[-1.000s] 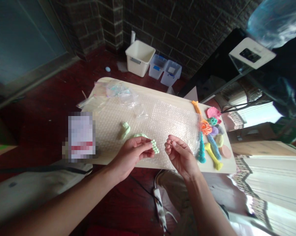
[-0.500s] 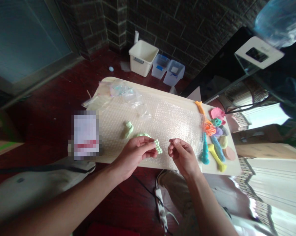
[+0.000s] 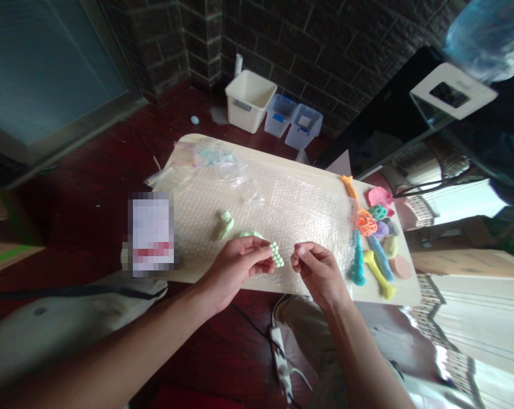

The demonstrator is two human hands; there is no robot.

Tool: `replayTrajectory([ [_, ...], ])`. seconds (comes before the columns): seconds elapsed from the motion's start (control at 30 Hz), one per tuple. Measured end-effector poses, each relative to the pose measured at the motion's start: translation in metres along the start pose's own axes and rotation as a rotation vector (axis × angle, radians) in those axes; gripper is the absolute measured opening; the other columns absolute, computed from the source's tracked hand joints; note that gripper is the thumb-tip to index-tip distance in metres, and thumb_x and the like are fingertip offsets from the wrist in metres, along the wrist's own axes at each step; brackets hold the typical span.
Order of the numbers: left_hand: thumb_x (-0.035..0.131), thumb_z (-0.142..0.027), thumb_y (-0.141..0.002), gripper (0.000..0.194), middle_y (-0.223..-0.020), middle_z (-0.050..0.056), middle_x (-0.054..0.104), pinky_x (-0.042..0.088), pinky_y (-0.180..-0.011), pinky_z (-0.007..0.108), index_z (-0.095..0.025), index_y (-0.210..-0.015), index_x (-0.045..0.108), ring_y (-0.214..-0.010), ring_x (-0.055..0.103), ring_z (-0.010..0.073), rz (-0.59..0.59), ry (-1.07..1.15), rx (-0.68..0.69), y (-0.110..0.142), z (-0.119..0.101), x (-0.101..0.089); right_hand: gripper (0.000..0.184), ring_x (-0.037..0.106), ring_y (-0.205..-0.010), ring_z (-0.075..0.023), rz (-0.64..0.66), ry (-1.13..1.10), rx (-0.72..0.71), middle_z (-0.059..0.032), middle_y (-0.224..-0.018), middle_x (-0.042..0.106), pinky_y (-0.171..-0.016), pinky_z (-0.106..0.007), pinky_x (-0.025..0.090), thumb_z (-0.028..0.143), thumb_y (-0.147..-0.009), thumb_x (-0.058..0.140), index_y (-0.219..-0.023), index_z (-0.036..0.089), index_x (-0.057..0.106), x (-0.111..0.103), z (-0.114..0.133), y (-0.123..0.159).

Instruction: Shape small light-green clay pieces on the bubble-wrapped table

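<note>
Pinched in my left hand (image 3: 240,264) is a small pale green piece covered in little balls (image 3: 276,254), probably soft modelling clay. My right hand (image 3: 314,264) is apart from it to the right, thumb and fingers pressed together; whatever lies between them is too small to make out. Beyond my left hand a pale green lump (image 3: 226,224) rests on the bubble wrap (image 3: 278,199). A second pale green piece (image 3: 251,233) lies just behind my left fingers, partly hidden by them.
Coloured clay shapes crowd the table's right end, among them a yellow piece (image 3: 378,275), a teal piece (image 3: 358,261) and an orange bundle (image 3: 365,222). Clear plastic bags (image 3: 223,162) lie at the far left. A white bin (image 3: 251,102) stands on the floor behind the table (image 3: 308,170).
Both hands keep nearly the same pose, with the green piece still in the left. The right fingertips have shifted very slightly; the whole view has moved a little.
</note>
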State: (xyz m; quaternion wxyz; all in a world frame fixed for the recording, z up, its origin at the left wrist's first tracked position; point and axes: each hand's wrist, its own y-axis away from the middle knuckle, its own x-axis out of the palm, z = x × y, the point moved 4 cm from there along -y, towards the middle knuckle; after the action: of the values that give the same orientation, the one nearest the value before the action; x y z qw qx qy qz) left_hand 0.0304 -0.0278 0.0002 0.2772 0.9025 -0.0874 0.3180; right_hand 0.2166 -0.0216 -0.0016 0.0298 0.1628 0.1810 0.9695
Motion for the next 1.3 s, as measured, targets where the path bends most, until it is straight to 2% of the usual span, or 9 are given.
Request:
replayTrajectory([
  [0.1, 0.090, -0.032, -0.073, 0.031, -0.080, 0.005, 0.072, 0.055, -0.075, 0.029, -0.011, -0.089, 0.072, -0.072, 0.069, 0.0148, -0.008, 0.001, -0.003, -0.0004, 0.0001, -0.0003, 0.032, 0.056, -0.048, -0.0094, -0.011, 0.009, 0.017, 0.0000, -0.056, 0.067, -0.042, -0.020, 0.040, 0.043, -0.069, 0.097, -0.066, 0.019, 0.076, 0.0011, 0.0007, 0.0016],
  [0.17, 0.090, -0.032, -0.072, 0.031, -0.080, 0.005, 0.072, 0.056, -0.075, 0.029, -0.011, -0.088, 0.073, -0.071, 0.069, 0.0146, -0.007, 0.005, 0.000, -0.0005, 0.0003, -0.0006, 0.034, 0.056, -0.047, -0.0101, -0.023, 0.019, 0.024, -0.0007, -0.057, 0.067, -0.041, -0.020, 0.039, 0.047, -0.070, 0.095, -0.068, 0.018, 0.077, 0.0011, 0.0004, 0.0014],
  [0.33, 0.089, -0.032, -0.074, 0.031, -0.080, 0.005, 0.073, 0.055, -0.075, 0.029, -0.010, -0.089, 0.073, -0.071, 0.069, 0.0144, 0.001, 0.000, 0.010, 0.0005, -0.0001, -0.0010, 0.032, 0.062, -0.062, -0.0108, -0.012, 0.024, -0.010, -0.0023, -0.068, 0.073, -0.058, -0.022, 0.051, 0.042, -0.071, 0.096, -0.089, 0.019, 0.085, 0.0029, -0.0006, -0.0016],
  [0.43, 0.088, -0.032, -0.074, 0.030, -0.080, 0.005, 0.073, 0.055, -0.075, 0.029, -0.010, -0.089, 0.073, -0.071, 0.068, 0.0144, 0.008, -0.008, 0.013, 0.0004, -0.0009, -0.0009, 0.030, 0.063, -0.071, -0.0118, 0.014, 0.021, -0.030, -0.0012, -0.074, 0.074, -0.068, -0.024, 0.053, 0.036, -0.070, 0.097, -0.094, 0.022, 0.086, 0.0044, -0.0011, -0.0024],
  [0.53, 0.087, -0.031, -0.075, 0.029, -0.079, 0.005, 0.072, 0.055, -0.075, 0.029, -0.011, -0.089, 0.073, -0.071, 0.068, 0.0144, 0.009, -0.011, 0.014, -0.0007, -0.0009, -0.0018, 0.030, 0.064, -0.072, -0.0128, 0.025, 0.027, -0.021, -0.0013, -0.076, 0.075, -0.069, -0.026, 0.052, 0.034, -0.069, 0.098, -0.094, 0.023, 0.086, 0.0048, -0.0014, -0.0019],
  [0.73, 0.086, -0.031, -0.078, 0.026, -0.082, 0.004, 0.072, 0.055, -0.076, 0.029, -0.012, -0.090, 0.073, -0.072, 0.068, 0.0145, 0.006, -0.027, 0.024, -0.0021, 0.0014, -0.0037, 0.026, 0.058, -0.059, -0.0107, 0.012, 0.039, -0.001, -0.0014, -0.065, 0.071, -0.055, -0.024, 0.044, 0.044, -0.074, 0.093, -0.078, 0.020, 0.082, 0.0036, -0.0017, -0.0019],
  [0.97, 0.087, -0.032, -0.075, 0.029, -0.080, 0.005, 0.072, 0.055, -0.076, 0.030, -0.011, -0.090, 0.073, -0.072, 0.068, 0.0149, 0.004, -0.028, 0.016, -0.0010, -0.0003, -0.0014, 0.032, 0.065, -0.074, -0.0146, 0.014, 0.034, -0.004, -0.0031, -0.081, 0.078, -0.071, -0.029, 0.052, 0.037, -0.067, 0.099, -0.092, 0.022, 0.085, 0.0047, -0.0030, -0.0021],
  [1.2, 0.086, -0.032, -0.076, 0.028, -0.080, 0.005, 0.072, 0.054, -0.075, 0.030, -0.011, -0.089, 0.072, -0.071, 0.067, 0.0142, 0.004, -0.037, 0.020, 0.0007, -0.0023, 0.0000, 0.026, 0.056, -0.057, -0.0107, 0.012, 0.050, -0.017, 0.0007, -0.061, 0.067, -0.055, -0.025, 0.044, 0.038, -0.071, 0.097, -0.075, 0.020, 0.079, 0.0029, -0.0006, -0.0017],
  [1.3, 0.085, -0.032, -0.076, 0.027, -0.080, 0.004, 0.071, 0.054, -0.075, 0.030, -0.011, -0.087, 0.071, -0.071, 0.066, 0.0137, 0.009, -0.033, 0.023, 0.0004, -0.0026, 0.0004, 0.027, 0.058, -0.056, -0.0113, -0.003, 0.058, 0.005, -0.0016, -0.064, 0.070, -0.052, -0.024, 0.043, 0.044, -0.077, 0.092, -0.075, 0.020, 0.079, 0.0012, -0.0030, -0.0025],
])
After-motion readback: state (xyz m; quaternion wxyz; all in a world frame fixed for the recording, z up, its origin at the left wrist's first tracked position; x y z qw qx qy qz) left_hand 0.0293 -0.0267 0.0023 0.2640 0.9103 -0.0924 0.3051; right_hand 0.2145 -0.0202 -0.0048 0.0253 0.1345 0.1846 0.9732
